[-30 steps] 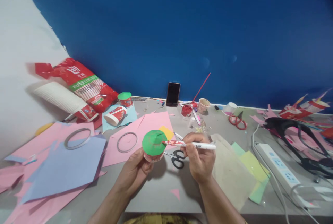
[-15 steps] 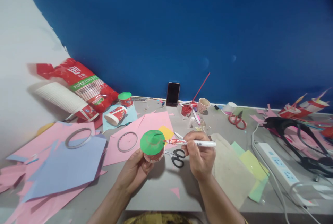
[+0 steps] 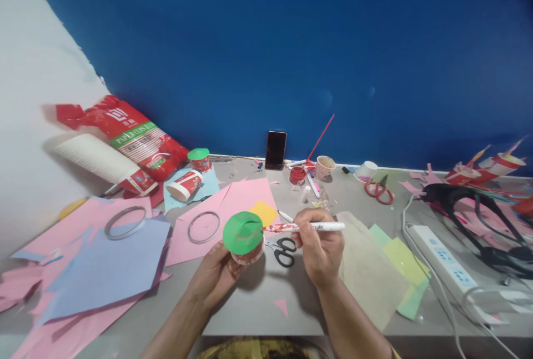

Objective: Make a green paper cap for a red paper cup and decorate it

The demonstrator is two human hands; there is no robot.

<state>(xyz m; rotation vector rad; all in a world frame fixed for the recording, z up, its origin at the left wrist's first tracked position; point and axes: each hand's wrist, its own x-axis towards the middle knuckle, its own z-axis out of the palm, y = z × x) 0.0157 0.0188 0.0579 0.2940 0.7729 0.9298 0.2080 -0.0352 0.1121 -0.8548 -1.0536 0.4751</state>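
Note:
My left hand [image 3: 216,273] is wrapped round a small paper cup [image 3: 248,257] topped with a green paper circle [image 3: 242,233], holding it tilted above the grey table [image 3: 258,309]. My right hand [image 3: 318,248] grips a white marker pen [image 3: 310,227] with a red-smeared tip. The tip touches the right edge of the green circle. Black scissors [image 3: 285,252] lie on the table just below the pen, between my two hands.
Pink and blue paper sheets [image 3: 100,270] with two metal rings [image 3: 203,227] cover the left. A red bag and a sleeve of white cups [image 3: 100,158] lie far left. A phone [image 3: 276,150], small cups, red scissors [image 3: 378,190] and a power strip [image 3: 441,264] sit behind and right.
The cup with the green circle has shifted slightly left and down in my left hand. The pen stays at its right edge, and both hands have barely moved.

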